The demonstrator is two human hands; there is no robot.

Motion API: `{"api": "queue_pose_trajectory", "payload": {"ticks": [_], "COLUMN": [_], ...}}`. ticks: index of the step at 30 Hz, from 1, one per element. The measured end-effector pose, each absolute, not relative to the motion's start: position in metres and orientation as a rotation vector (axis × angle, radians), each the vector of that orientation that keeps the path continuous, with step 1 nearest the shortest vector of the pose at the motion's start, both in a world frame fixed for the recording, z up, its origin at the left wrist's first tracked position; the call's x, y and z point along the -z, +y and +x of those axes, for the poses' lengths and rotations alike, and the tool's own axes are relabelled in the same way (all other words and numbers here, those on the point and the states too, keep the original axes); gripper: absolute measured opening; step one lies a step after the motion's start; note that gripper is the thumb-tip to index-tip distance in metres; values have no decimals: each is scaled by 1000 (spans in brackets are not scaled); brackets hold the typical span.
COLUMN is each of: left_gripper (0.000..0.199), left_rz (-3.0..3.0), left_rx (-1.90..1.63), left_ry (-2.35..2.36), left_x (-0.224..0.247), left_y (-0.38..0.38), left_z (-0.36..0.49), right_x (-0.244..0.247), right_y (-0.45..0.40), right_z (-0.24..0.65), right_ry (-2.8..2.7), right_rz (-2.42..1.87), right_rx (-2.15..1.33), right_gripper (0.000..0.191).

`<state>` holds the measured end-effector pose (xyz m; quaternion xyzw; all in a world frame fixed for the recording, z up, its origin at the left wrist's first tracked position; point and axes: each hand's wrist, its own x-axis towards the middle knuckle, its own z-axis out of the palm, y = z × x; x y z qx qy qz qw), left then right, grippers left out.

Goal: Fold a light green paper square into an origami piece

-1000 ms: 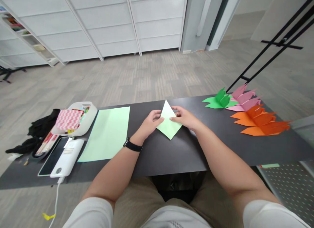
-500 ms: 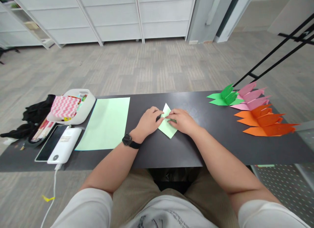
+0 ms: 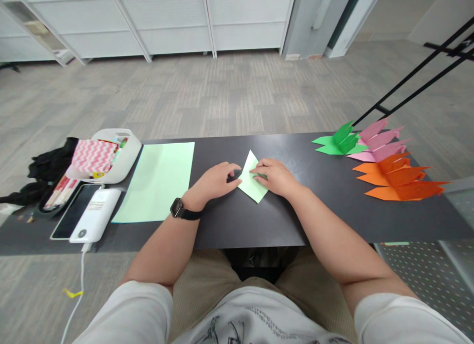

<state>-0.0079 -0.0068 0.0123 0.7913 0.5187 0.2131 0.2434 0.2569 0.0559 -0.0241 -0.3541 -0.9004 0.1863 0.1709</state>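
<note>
A small light green folded paper [image 3: 254, 186] lies on the dark table, kite-shaped, with its long point facing away from me. My right hand [image 3: 279, 177] is on its right side, fingertips and thumb closed on the paper. At the paper's left edge is my left hand [image 3: 217, 180], thumb and index finger apart, with the thumb tip close to the edge or just touching it. I cannot tell whether it touches. A black watch is on that wrist. To the left of this hand lies a large flat sheet of light green paper [image 3: 157, 183].
Green [image 3: 342, 140], pink [image 3: 381, 144] and orange folded paper pieces [image 3: 398, 178] stand at the table's right. On the left are a white basket [image 3: 128, 159], black cloth [image 3: 52, 161], a phone [image 3: 74, 210] and a white power bank [image 3: 94, 215] with a cable.
My left hand has moved left, off the middle of the folded paper, and its thumb and finger have spread. My right hand stays on the paper. The view has tilted slightly.
</note>
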Motion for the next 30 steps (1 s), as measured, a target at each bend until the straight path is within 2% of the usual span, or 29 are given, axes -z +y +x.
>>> {"api": "queue_pose_trajectory", "payload": {"ticks": [3,8,13,17,22,25,28,30], "left_gripper": [36,23,32,46,58,50,27,19], "left_rz": [2180,2306,2446,2488,2506,2500,2499,2505], "left_rx": [-553,-557,-421,-492,-511,-456,-460,-474], "left_ry": [1379,1367,1325,1248,1087,1146,1272,1307], "left_x": [-13,-7,-1,0,5,4,-2,-5], "left_y": [-9,-8,-3,-5,-9,-13,-19,-22], "left_z": [-7,5,3,1,10,20,29,33], "right_x": [21,17,13,3,-11,-10,-3,2], "right_y": [54,51,50,51,47,41,33,27], "right_z": [257,259,260,275,311,322,322,318], "right_ry": [-2562,-2591,-2601,-2589,-2637,-2673,-2661,-2634], "right_rz": [-1007,-998,-1017,-930,-889,-950,-941,-914], "right_rx": [-533,-525,-545,-615,-557,-485,-481,-490], "right_gripper": [28,32,34,37,55,60,58,56]}}
